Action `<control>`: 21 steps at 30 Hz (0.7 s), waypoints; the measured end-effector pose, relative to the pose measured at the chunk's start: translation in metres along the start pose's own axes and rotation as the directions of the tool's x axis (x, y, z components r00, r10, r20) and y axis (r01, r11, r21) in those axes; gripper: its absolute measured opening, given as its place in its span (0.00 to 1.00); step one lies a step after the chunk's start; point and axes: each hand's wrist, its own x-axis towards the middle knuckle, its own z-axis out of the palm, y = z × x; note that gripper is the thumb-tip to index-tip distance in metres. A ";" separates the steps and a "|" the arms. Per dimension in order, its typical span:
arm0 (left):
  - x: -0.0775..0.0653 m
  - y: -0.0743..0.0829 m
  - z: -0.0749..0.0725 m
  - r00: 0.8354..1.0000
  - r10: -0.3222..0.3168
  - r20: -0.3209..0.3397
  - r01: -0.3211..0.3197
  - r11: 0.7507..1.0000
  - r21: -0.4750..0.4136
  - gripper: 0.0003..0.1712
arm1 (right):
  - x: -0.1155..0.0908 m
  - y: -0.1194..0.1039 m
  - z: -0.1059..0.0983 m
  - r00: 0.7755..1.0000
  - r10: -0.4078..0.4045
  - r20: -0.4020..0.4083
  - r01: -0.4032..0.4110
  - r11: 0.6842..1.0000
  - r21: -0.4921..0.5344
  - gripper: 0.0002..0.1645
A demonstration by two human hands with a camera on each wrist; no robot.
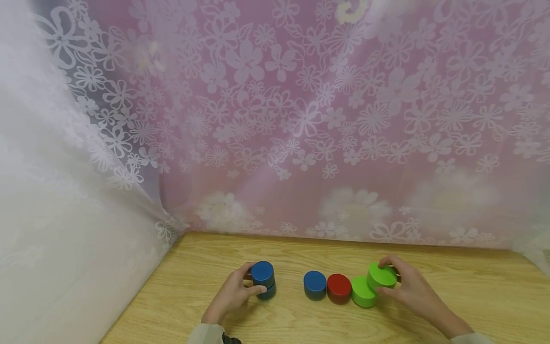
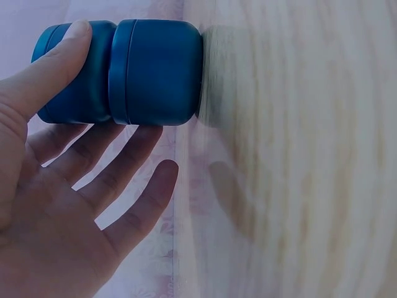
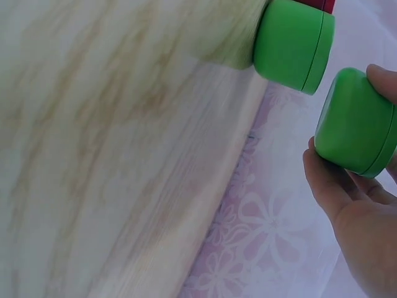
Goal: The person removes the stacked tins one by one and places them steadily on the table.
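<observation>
Two blue round lidded tins stand stacked at the left, the upper tin (image 1: 262, 273) squarely on the lower tin (image 2: 158, 71). My left hand (image 1: 234, 292) grips the upper one, thumb on its near side and fingers behind. In the left wrist view those fingers reach along the lower tin too, and the little finger is apart from it. My right hand (image 1: 409, 286) holds a green tin (image 3: 356, 124) between thumb and fingers, raised off the table and slightly tilted. It overlaps a second green tin (image 1: 363, 292), which stands on the table just to its left.
Left of the standing green tin, a red tin (image 1: 339, 288) and a third blue tin (image 1: 315, 285) continue a row on the wooden table (image 1: 180, 306). A flowered pink curtain (image 1: 301, 143) hangs along the table's back edge, and pale cloth (image 1: 64, 215) hangs at the left.
</observation>
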 end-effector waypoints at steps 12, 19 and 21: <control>0.000 0.001 0.000 1.000 0.011 -0.003 -0.011 1.000 -0.004 0.35 | -0.003 0.006 -0.010 0.997 0.023 0.078 -0.021 1.000 -0.021 0.31; -0.001 0.002 0.001 1.000 0.006 -0.006 -0.005 1.000 0.015 0.35 | -0.006 0.012 -0.013 0.995 0.027 0.093 -0.024 0.999 -0.037 0.31; -0.001 0.001 0.001 1.000 0.003 -0.004 -0.003 1.000 0.009 0.35 | -0.007 0.015 -0.013 0.993 0.036 0.116 -0.032 0.999 -0.032 0.31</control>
